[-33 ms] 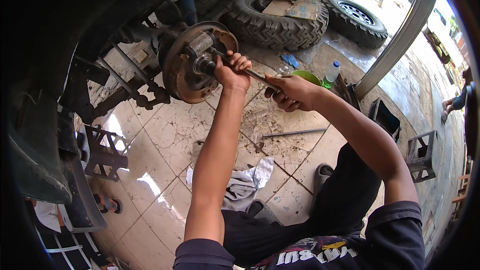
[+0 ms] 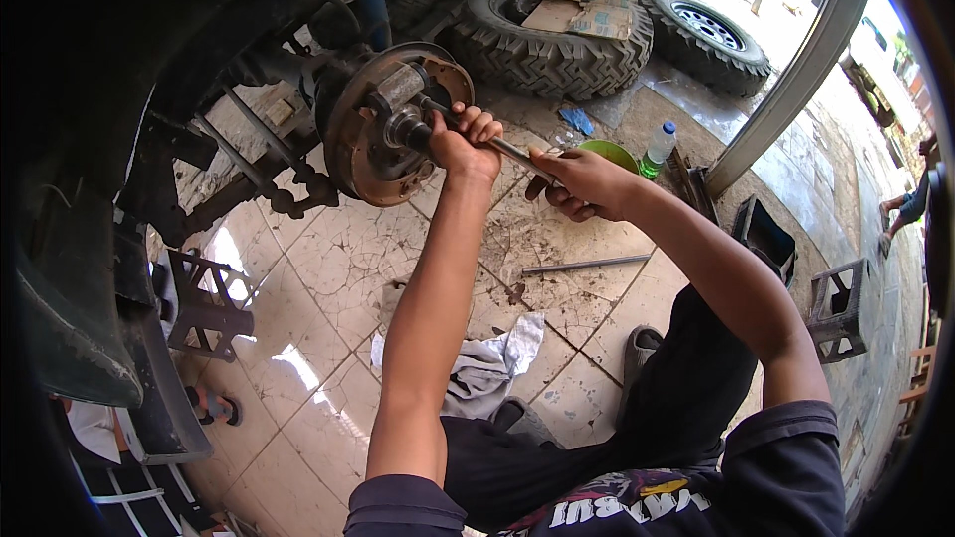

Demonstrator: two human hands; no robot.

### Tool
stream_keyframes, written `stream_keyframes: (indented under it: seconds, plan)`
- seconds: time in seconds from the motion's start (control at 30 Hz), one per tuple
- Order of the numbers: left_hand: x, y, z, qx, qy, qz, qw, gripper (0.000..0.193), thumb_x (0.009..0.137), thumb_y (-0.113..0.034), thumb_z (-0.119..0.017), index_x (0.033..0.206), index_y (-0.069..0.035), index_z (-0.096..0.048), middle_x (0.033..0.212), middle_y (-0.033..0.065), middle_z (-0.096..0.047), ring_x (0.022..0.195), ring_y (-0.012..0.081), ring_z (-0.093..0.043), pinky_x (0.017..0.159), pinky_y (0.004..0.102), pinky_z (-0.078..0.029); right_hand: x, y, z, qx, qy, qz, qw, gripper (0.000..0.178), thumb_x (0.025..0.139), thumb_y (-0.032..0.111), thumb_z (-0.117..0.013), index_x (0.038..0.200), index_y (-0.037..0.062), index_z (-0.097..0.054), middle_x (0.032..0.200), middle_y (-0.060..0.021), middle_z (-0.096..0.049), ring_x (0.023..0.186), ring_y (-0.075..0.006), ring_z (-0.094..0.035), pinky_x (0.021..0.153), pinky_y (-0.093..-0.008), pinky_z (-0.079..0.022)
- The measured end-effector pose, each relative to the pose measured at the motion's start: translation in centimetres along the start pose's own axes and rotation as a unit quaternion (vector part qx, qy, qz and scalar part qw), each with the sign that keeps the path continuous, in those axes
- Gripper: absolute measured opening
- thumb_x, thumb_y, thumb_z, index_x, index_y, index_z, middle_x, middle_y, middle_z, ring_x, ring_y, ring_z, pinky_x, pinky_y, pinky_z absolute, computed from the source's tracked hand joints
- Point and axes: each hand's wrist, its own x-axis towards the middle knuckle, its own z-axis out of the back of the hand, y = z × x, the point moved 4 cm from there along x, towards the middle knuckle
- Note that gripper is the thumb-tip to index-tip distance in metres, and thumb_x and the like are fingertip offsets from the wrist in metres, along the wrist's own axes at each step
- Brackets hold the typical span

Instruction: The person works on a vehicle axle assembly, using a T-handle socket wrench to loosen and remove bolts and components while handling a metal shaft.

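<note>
A rusty drum brake assembly (image 2: 343, 144) with a protruding hub spindle (image 2: 403, 127) is at the upper left, under the dark vehicle. A silver metal bar (image 2: 513, 152), apparently a wrench handle, slants down to the right from beside the spindle. My left hand (image 2: 466, 146) is closed around its upper part, close against the hub, and hides how the bar's end meets the assembly. Farther out, my right hand (image 2: 587, 184) wraps round the lower end of the same bar. Below my hands a loose metal rod (image 2: 587, 265) lies on the tiles.
Behind the brake lie a big tyre (image 2: 557, 60) with cardboard (image 2: 587, 2) on it and a second wheel (image 2: 708, 35). A green bowl (image 2: 609, 153) and a bottle (image 2: 659, 151) stand right of my hands. Cloths (image 2: 492, 368) lie near my feet; a plastic stool (image 2: 839, 310) is at right.
</note>
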Motion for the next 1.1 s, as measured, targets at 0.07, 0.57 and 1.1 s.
stream_keyframes:
  seconds: [0.07,0.57,1.1]
  plan:
    - [0.1,0.6,0.4,0.046,-0.074,-0.042,0.995,0.053,0.101,-0.056,-0.029,0.075,-0.012,-0.047,0.056,-0.0039,-0.031,0.045,0.0094,-0.025,0.044,0.0242,-0.024,-0.1,-0.1,-0.1,-0.098,-0.045,0.055,0.993,0.046,0.098,0.042,-0.049,0.088,-0.0025,-0.054,0.065,-0.0173,-0.056,0.049,-0.0388,-0.05,0.054,-0.0433,-0.046]
    - [-0.3,1.4,0.6,0.096,-0.158,-0.106,0.977,0.046,0.101,-0.049,-0.033,0.077,-0.014,-0.051,0.056,-0.0056,-0.03,0.044,0.0088,-0.022,0.045,0.0245,-0.02,-1.0,0.2,-1.3,-0.228,-0.189,0.162,0.941,0.05,0.101,0.042,-0.046,0.086,-0.0016,-0.063,0.058,-0.0071,-0.058,0.05,-0.0192,-0.058,0.048,-0.0396,-0.044]
    - [-0.8,1.7,0.0,0.129,-0.207,-0.116,0.963,0.046,0.101,-0.051,-0.032,0.075,-0.016,-0.048,0.054,-0.0055,-0.03,0.043,0.0091,-0.022,0.044,0.0237,-0.02,-2.9,2.1,-1.0,-0.252,-0.232,0.178,0.922,0.039,0.096,0.028,-0.052,0.078,-0.0052,-0.058,0.073,-0.0197,-0.061,0.065,-0.0362,-0.064,0.059,-0.0453,-0.052]
